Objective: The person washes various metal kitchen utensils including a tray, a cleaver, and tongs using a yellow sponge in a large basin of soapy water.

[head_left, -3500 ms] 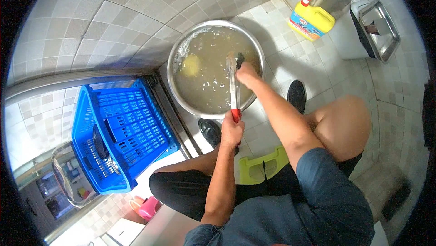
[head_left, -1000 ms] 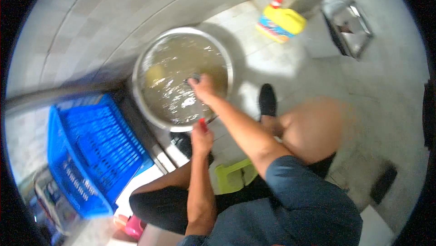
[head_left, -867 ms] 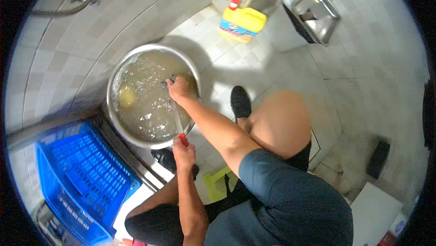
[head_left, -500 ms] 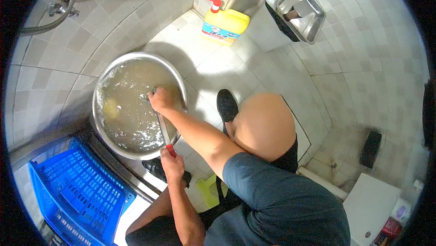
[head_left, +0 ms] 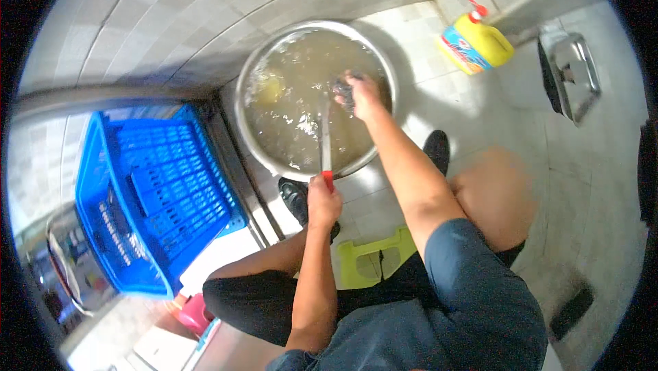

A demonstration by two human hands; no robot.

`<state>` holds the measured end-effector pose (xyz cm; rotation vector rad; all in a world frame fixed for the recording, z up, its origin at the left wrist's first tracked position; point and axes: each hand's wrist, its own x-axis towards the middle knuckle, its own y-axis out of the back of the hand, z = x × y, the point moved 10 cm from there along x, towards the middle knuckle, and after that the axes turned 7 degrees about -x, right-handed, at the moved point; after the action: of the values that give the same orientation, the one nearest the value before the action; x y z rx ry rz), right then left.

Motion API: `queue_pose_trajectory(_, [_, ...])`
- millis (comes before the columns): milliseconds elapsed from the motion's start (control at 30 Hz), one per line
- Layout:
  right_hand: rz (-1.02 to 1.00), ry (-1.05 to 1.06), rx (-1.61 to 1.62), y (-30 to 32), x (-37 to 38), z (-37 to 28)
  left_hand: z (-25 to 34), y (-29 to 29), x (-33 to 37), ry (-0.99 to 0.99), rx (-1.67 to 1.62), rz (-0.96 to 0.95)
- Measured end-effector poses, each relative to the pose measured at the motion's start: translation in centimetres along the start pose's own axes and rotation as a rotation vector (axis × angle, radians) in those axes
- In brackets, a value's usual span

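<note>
Over the steel basin (head_left: pixel 240 100) of cloudy water (head_left: pixel 284 124), the person's right grip (head_left: pixel 362 95) pinches a dark scrubber (head_left: pixel 345 93). The left grip (head_left: pixel 323 202) is closed around the red handle (head_left: pixel 328 177) of a metal utensil (head_left: pixel 326 141) reaching inside the basin.

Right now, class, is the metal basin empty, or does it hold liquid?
It holds liquid: murky, glinting water spreads inside the rim of the metal basin. Its depth cannot be told.

wall (head_left: pixel 205 1): beige-grey checked tile | floor (head_left: pixel 480 124): pale tile, unevenly lit | stool (head_left: pixel 351 269): lime-green
</note>
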<state>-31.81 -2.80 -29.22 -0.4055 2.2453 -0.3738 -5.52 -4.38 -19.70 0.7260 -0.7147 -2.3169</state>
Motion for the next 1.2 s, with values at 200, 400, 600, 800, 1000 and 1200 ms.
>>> queue_pose_trajectory(200, [-0.233, 0.225, -0.552, -6.2, -5.6, 1.4, -0.3, 2.2, 0.2, 0.080, -0.038, 0.054])
queue_pose_trajectory(400, [0.114, 0.506, -1.028, -6.4, -6.8, 0.5, 0.7, 1.5, -0.6, 0.058, 0.006, 0.024])
queue_pose_trajectory(600, [0.259, 0.056, -0.759, -0.6, -0.8, 1.7, 1.6, -0.3, -0.7, 0.059, -0.008, -0.092])
queue_pose_trajectory(800, [0.141, -0.240, -0.320, 0.8, 0.9, 8.4, -0.8, 2.4, -0.7, 0.145, -0.107, -0.007])
queue_pose_trajectory(1000, [-0.194, -0.292, -0.022, -2.5, -2.3, 8.7, -4.2, 2.5, -0.7, 0.266, -0.364, 0.016])
queue_pose_trajectory(1200, [-0.464, -0.014, -0.846, -5.6, -7.8, 3.3, -2.3, 0.9, 0.3, 0.347, -0.651, -0.011])
